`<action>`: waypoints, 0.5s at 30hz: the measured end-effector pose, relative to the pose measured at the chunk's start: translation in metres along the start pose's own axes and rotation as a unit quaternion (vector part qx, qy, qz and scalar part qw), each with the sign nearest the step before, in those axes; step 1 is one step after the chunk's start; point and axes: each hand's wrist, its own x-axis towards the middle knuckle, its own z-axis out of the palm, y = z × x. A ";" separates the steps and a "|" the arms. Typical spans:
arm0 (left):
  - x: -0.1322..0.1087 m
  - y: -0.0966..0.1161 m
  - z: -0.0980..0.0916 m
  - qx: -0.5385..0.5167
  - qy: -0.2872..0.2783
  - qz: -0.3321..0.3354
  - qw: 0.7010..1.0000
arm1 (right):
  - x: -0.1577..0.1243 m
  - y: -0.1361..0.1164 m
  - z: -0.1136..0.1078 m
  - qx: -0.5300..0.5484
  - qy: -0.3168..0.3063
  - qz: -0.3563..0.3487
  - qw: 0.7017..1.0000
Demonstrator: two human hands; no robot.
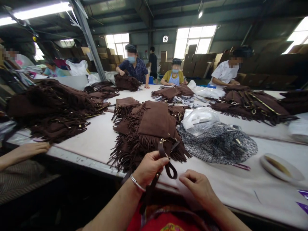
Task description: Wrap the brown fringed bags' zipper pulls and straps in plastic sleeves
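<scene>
My left hand (152,165), with a silver bangle at the wrist, is closed on a dark brown strap (171,170). The strap makes a loop beside my fingers, and its lower end hangs past the table edge. Brass-coloured hardware joins its upper end to a brown fringed bag (155,118), which lies on top of a pile of similar bags in front of me. My right hand (196,184) is just right of the strap, apart from it, low over the table edge. Its fingers are curled, and whatever they may hold is hidden.
Fringed brown bags are heaped at left (53,106) and right (255,104). Right of the near pile lie a clear plastic bag (201,120), a black-and-white patterned cloth (218,146) and a tape roll (281,168). Co-workers stand across the table; another person's hand (36,149) rests at left.
</scene>
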 end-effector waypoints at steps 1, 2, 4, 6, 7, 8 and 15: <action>0.002 0.000 0.004 0.007 0.017 0.009 1.000 | -0.002 -0.001 0.000 0.002 -0.001 0.001 1.000; 0.004 -0.001 0.007 0.018 0.030 0.018 0.999 | -0.003 -0.002 0.000 0.004 -0.002 0.000 1.000; 0.005 -0.003 0.015 0.033 0.043 0.041 0.998 | -0.006 -0.004 -0.001 0.006 -0.003 -0.001 1.000; 0.005 -0.005 0.020 0.031 0.056 0.066 0.996 | -0.008 -0.005 -0.001 0.006 -0.005 -0.003 1.000; 0.005 -0.006 0.022 0.029 0.063 0.077 0.995 | -0.009 -0.005 -0.002 0.006 -0.007 -0.003 1.000; 0.005 -0.006 0.024 0.030 0.071 0.085 0.993 | -0.009 -0.005 -0.002 0.004 -0.009 -0.004 1.000; -0.002 -0.016 0.029 0.037 0.008 0.067 0.997 | -0.014 -0.004 -0.001 0.020 0.000 0.003 1.000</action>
